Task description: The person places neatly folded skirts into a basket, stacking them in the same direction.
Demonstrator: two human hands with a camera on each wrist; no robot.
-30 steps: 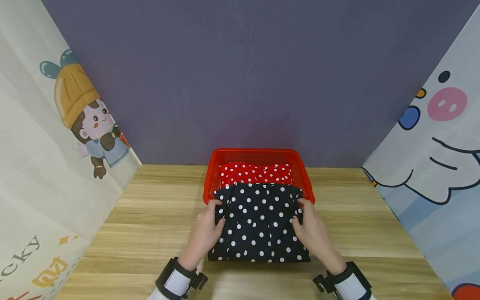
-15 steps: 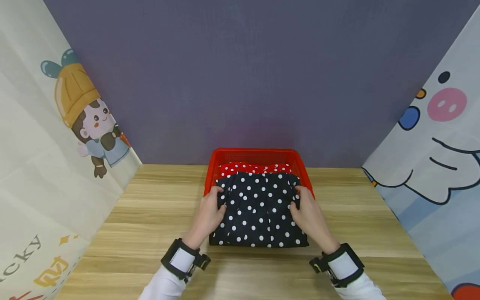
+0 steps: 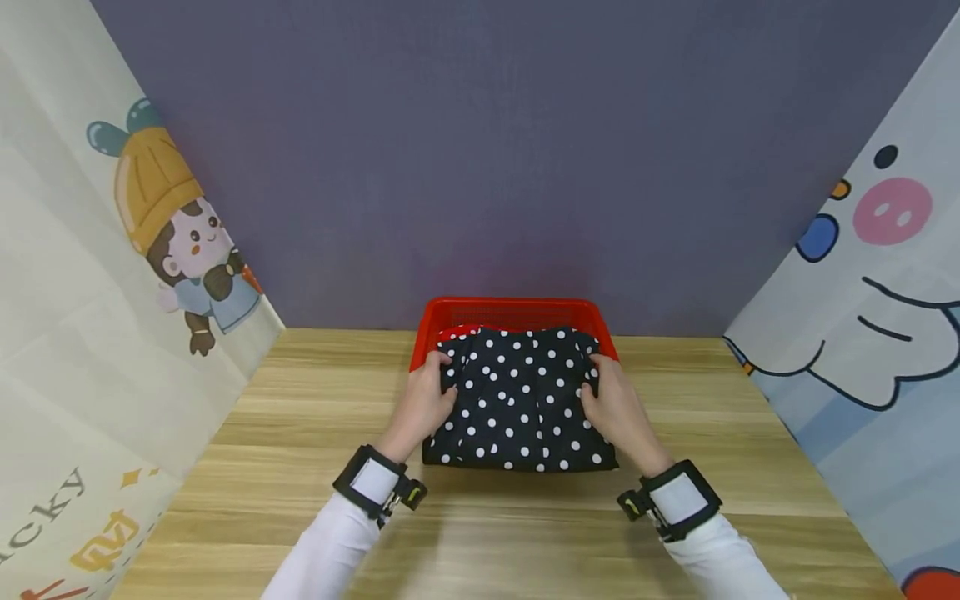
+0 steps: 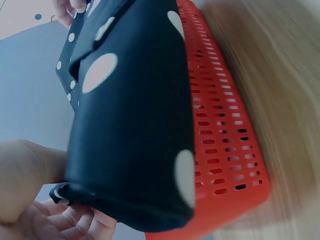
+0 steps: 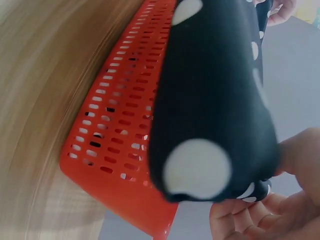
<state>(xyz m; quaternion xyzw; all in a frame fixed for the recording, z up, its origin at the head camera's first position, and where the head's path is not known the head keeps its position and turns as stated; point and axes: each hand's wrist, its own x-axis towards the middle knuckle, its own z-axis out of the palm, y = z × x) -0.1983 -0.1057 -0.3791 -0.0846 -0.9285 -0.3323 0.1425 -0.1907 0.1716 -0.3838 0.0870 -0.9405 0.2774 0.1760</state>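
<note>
A folded black cloth with white polka dots (image 3: 521, 400) spans the space between both hands, over the red plastic basket (image 3: 517, 307). My left hand (image 3: 422, 404) grips its left edge, thumb on top and fingers beneath. On the opposite edge, my right hand (image 3: 618, 408) pinches the fabric the same way. The wrist views show the cloth's rounded near fold (image 4: 135, 125) raised above the slotted basket wall (image 5: 117, 120). A sliver of red dotted cloth (image 3: 459, 332) shows inside the basket; the black cloth hides the rest of it.
The basket stands on a wood-grain table (image 3: 330, 417), close to a grey-blue back wall (image 3: 480, 167). Printed curtains with cartoon figures hang at the left (image 3: 60, 292) and right (image 3: 885, 317). Black straps with small cameras sit on both wrists.
Both hands have moved forward, away from the body, carrying the black dotted cloth farther over the basket. It now covers nearly all of the red dotted cloth. The basket has stayed put.
</note>
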